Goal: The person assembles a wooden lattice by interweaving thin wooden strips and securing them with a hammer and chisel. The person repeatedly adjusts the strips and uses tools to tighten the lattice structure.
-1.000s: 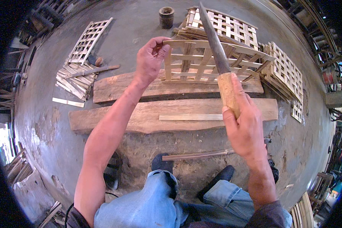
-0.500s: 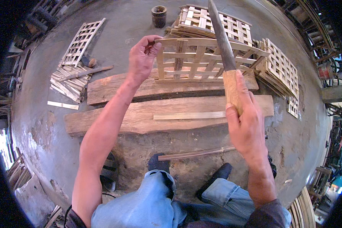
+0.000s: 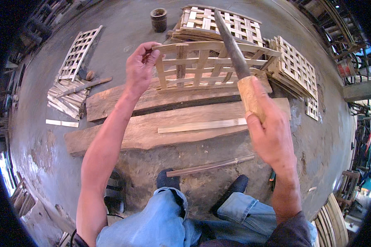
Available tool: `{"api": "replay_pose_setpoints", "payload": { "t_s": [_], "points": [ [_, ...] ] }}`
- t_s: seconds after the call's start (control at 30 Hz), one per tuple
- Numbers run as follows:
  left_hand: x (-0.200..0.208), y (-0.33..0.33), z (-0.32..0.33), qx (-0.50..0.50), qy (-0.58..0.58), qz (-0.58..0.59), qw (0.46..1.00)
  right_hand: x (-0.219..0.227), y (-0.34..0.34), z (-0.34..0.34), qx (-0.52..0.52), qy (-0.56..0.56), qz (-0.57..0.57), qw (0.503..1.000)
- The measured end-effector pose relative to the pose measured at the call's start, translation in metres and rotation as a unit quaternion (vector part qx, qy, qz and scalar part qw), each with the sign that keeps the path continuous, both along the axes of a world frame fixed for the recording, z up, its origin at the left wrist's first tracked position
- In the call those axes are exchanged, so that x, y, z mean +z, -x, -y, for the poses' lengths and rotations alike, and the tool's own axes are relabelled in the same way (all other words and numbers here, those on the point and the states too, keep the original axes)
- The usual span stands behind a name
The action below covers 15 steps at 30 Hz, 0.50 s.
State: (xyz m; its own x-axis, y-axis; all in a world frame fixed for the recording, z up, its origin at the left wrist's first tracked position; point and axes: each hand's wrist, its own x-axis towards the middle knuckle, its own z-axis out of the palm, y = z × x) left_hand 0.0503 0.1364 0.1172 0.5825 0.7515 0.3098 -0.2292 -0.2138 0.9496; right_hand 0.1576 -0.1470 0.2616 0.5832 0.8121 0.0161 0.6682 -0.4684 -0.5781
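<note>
My left hand (image 3: 139, 68) pinches the upper left corner of a woven lattice panel (image 3: 201, 66) made of flat, pale bamboo-like strips. The panel stands on its long edge, tilted, on the far wooden plank (image 3: 113, 100). In my right hand (image 3: 272, 129) is a large knife (image 3: 234, 54), gripped round its pale wooden handle. Its dark blade points up and away, crossing in front of the panel's right part; whether it touches the panel I cannot tell. A loose pale strip (image 3: 200, 126) lies on the near plank (image 3: 123, 135), its right end close to my right hand.
Stacked lattice panels (image 3: 294, 68) lie at the right, with another stack (image 3: 243, 26) behind. A dark round pot (image 3: 158, 20) stands at the back. To the left are a single panel (image 3: 79, 51) and a pile of strips (image 3: 66, 99). One strip (image 3: 210, 166) rests by my feet.
The whole view has shifted a little, so most things sit further left. The knife's blade leans slightly more to the left. Both hands keep their holds.
</note>
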Motion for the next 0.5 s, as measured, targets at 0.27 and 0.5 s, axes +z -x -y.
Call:
{"api": "replay_pose_setpoints", "payload": {
  "t_s": [0.27, 0.5],
  "points": [
    [-0.003, -0.001, -0.002, -0.004, -0.026, -0.008, 1.000, -0.006, -0.019, 0.009, -0.048, 0.001, 0.090, 0.995],
    [-0.006, 0.000, -0.005, 0.000, 0.000, -0.003, 1.000, -0.030, -0.026, 0.016, -0.015, -0.086, 0.116, 0.989]
  ]
}}
